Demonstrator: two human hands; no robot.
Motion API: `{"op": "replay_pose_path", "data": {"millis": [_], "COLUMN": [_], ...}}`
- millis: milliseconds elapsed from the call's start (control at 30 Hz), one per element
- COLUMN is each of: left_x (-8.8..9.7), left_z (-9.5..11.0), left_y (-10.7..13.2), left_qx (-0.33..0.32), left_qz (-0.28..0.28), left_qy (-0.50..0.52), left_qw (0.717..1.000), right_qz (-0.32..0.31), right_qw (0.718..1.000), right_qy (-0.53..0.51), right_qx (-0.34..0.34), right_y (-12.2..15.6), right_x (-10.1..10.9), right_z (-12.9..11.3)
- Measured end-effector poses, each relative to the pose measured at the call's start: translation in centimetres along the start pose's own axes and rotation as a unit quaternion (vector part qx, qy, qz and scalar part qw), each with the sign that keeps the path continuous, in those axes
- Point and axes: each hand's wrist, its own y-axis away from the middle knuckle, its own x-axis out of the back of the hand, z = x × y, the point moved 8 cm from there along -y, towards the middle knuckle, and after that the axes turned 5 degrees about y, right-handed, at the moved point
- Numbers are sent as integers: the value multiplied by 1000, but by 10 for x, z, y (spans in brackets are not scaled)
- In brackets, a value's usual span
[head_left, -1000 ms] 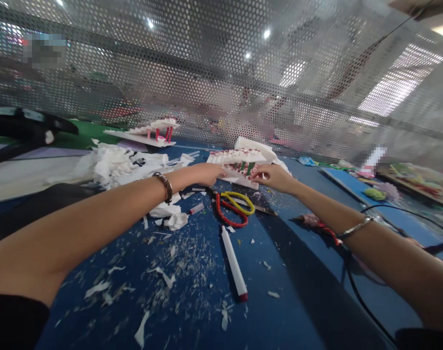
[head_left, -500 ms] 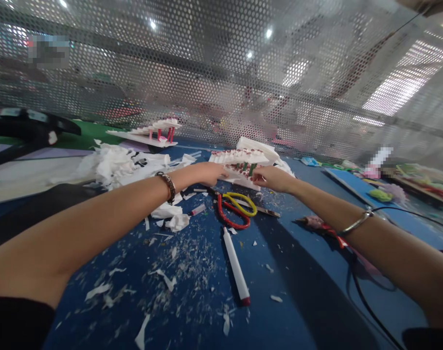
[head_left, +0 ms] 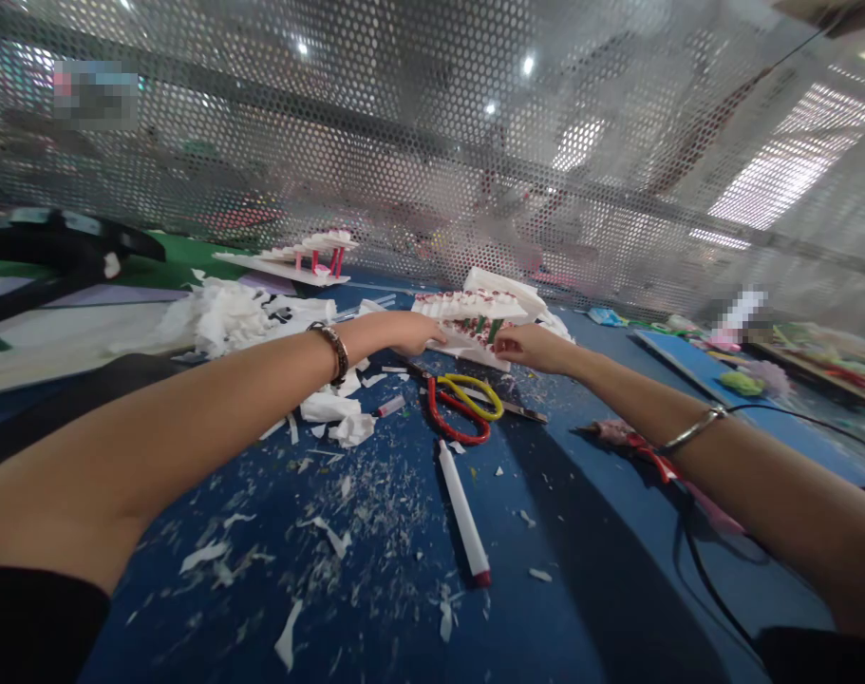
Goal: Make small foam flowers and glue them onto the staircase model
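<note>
A small white foam staircase model (head_left: 467, 306), dotted with dark red and propped on green posts, stands at the back of the blue table. My left hand (head_left: 416, 331) grips the left front edge of its base with bent fingers. At the right front corner, my right hand (head_left: 532, 348) is closed in a pinch beside the green posts; whatever lies between its fingertips is too small to make out. Scissors (head_left: 467, 408) with red and yellow handles lie just in front of the hands. Nearer to me is a white marker (head_left: 464, 518) with a dark red end.
Another foam staircase (head_left: 310, 256) with pink posts stands at the back left, behind crumpled white scraps (head_left: 233, 313). A glue gun (head_left: 617, 435) with a black cable lies under my right forearm. To the right is a blue board (head_left: 695, 366); perforated metal mesh (head_left: 432, 123) rises behind.
The view has shifted very slightly. Both hands stay at the staircase model in nearly the same pose, and nothing on the table has visibly been moved.
</note>
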Motion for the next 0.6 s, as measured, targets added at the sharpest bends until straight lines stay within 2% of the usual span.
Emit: {"op": "replay_pose_path", "data": {"millis": [67,167,300,400,533,600], "left_x": [14,45,82,95,102,106], "left_z": [-1,1,7,9,13,19], "left_y": [0,7,30,54,87,103], "left_qx": [20,43,63,71,66,52], "left_qz": [8,41,84,87,87,104], "left_qy": [-3,-9,-24,-46,-88,-109], "left_qw": [1000,998,994,993,990,987], "right_qz": [26,67,92,90,74,65], "right_qw": [1000,997,995,995,996,995], "right_qy": [-8,-22,-30,-33,-30,-28], "right_qx": [-5,-18,-20,-3,46,72], "right_y": [4,15,36,50,61,62], "right_x": [14,40,64,71,70,70], "right_z": [-2,-1,-3,-17,-53,-73]}}
